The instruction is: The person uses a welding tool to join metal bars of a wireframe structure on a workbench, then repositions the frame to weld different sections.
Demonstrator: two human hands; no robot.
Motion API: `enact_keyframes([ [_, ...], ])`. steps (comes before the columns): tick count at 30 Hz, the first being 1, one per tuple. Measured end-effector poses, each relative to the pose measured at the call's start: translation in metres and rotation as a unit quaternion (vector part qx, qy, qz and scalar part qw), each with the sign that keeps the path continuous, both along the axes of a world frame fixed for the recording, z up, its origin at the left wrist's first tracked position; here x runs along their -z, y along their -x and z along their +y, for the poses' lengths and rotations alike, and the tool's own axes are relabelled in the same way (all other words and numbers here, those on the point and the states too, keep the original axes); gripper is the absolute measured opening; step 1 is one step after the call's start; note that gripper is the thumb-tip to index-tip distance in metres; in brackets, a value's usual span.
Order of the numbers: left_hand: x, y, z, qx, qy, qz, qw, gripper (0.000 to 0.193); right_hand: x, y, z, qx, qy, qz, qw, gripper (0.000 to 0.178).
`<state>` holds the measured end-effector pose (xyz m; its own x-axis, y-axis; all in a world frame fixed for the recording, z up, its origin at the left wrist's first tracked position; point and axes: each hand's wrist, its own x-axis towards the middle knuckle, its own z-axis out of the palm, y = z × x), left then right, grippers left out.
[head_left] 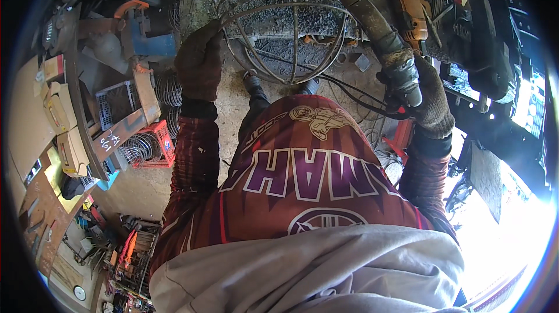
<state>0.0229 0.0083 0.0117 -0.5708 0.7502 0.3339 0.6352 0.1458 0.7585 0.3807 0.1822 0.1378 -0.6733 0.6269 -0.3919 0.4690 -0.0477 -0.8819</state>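
Note:
A round cage of bent metal rods (295, 39) stands over the front of the work surface, its rings curving toward me. My left hand (201, 60), in a dark glove, is closed on the cage's left rim. On the right, my right hand (434, 100), in a grey knitted glove, is closed around the near end of a long, worn, grey-brown tube (372, 25). The tube's far end reaches up beside the cage's right side. A lumpy joint sits near the hand. The fingers behind the tube are partly hidden, and the tube's exact kind is unclear.
A black cable (349, 87) runs below the cage toward my right hand. An orange tool (410, 13) lies beyond the tube. On the left are a red crate (163, 141) with wire coils, and cardboard boxes (73, 150). Dark grit covers the bench (201, 4).

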Motion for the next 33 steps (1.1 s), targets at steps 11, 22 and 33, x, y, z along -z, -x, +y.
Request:
enact_keyframes([
  [11,0.003,0.000,-0.001,0.005,-0.012,0.008,1.000,0.021,-0.004,0.010,0.001,-0.027,-0.029,0.012,0.999,0.071],
  [22,0.006,0.001,-0.001,0.002,-0.024,0.012,1.000,0.022,0.015,0.015,-0.003,-0.008,-0.117,0.030,0.993,0.057],
  [33,0.004,0.001,-0.001,0.006,-0.016,0.043,0.999,0.021,0.008,0.019,-0.002,-0.019,-0.135,-0.006,0.991,0.056],
])
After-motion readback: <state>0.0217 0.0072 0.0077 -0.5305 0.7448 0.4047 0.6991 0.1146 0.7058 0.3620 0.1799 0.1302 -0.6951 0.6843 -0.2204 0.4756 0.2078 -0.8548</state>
